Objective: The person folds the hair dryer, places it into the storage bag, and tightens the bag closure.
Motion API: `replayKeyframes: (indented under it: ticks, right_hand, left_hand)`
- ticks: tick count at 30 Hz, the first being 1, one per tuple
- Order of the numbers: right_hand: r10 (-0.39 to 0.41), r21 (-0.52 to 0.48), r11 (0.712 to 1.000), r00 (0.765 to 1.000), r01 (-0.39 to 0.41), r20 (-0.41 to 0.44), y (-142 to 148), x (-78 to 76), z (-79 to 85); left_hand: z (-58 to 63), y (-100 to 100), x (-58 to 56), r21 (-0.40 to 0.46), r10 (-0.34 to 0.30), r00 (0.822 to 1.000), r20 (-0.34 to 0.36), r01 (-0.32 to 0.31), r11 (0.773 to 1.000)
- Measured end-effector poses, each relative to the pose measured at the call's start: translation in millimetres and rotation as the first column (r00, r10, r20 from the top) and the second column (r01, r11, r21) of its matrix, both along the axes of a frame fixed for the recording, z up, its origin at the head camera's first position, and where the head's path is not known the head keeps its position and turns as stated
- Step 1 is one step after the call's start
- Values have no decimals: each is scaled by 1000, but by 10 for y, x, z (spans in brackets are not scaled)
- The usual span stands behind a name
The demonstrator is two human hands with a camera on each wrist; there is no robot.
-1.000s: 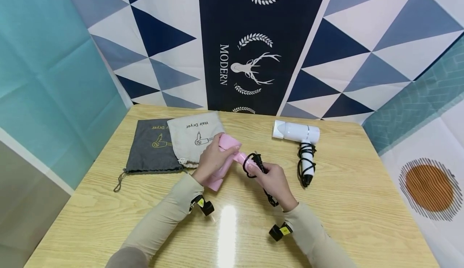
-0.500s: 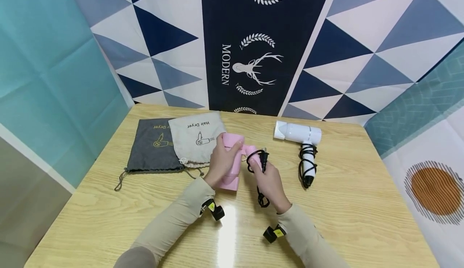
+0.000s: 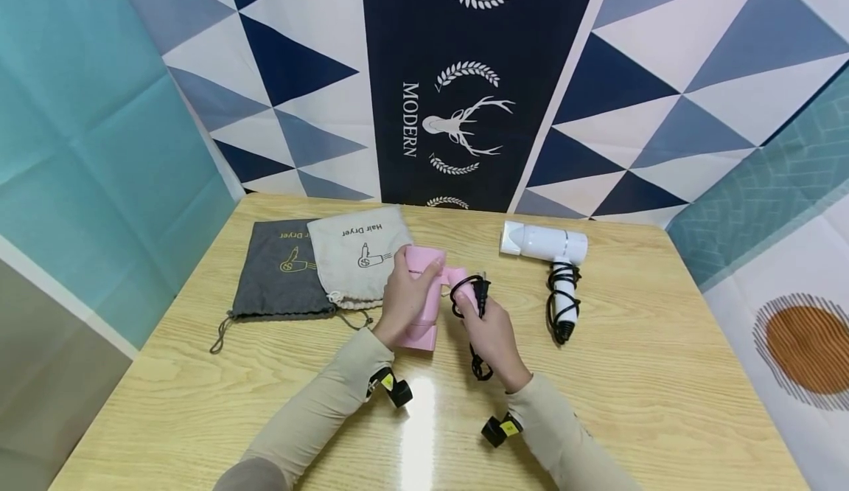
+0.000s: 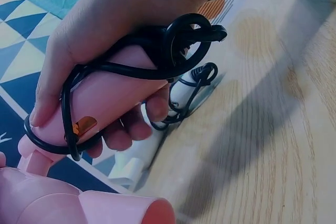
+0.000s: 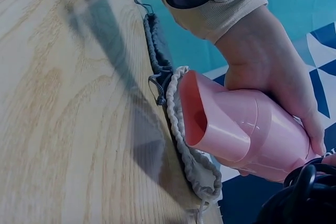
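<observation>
A pink hair dryer (image 3: 424, 332) is held between both hands over the middle of the table. My left hand (image 3: 403, 296) grips its barrel, fingers behind and thumb across the front. Around the handle curls my right hand (image 3: 491, 335), together with part of the black cord (image 3: 477, 358) looped there. The left wrist view shows the right hand (image 4: 100, 30) on the pink handle (image 4: 113, 87), cord (image 4: 128, 70) wound about it. In the right wrist view the left hand (image 5: 262, 56) clasps the barrel (image 5: 262, 129), its nozzle mouth (image 5: 193, 109) facing the table side.
Left of the hands lie two drawstring bags, a grey one (image 3: 268, 284) partly under a beige one (image 3: 341, 270), both printed with a hair dryer. A white hair dryer (image 3: 547, 242), black cord wrapped on its handle, lies at the back right of the wooden table (image 3: 650, 373).
Over the first half second both hands turned the pink hair dryer so its barrel stands straighter, and the left hand shifted right. Since then the hands have hardly moved.
</observation>
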State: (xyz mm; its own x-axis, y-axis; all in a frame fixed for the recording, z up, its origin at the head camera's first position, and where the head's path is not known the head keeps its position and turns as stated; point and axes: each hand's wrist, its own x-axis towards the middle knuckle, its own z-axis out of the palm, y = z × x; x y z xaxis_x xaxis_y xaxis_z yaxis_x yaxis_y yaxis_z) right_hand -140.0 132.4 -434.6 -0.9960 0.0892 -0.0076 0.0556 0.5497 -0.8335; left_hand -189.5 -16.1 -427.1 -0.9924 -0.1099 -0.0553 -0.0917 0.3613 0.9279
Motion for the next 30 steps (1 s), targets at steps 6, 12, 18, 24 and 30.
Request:
replayKeyframes:
  ticks: [6, 12, 18, 24, 30]
  right_hand:
    - [3, 1, 1000, 1000, -3, -1, -2, 11, -2]
    - [-84, -83, 994, 994, 78, -74, -98, 40, -33]
    - [-215, -227, 958, 962, 174, -169, -246, 102, -93]
    - [-208, -248, 954, 967, 167, -148, -228, 103, -99]
    - [-187, -244, 957, 976, 156, -110, -196, 88, -110]
  left_hand:
    - [-11, 0, 6, 13, 5, 1000, 13, -6, 1000]
    - [-27, 100, 51, 137, 50, 999, 6, -51, 989]
    - [-21, 228, 125, 230, 99, 995, -8, -95, 969]
    - [-30, 237, 129, 210, 103, 995, -6, -99, 973]
    - [-30, 238, 144, 248, 92, 996, 9, -91, 964]
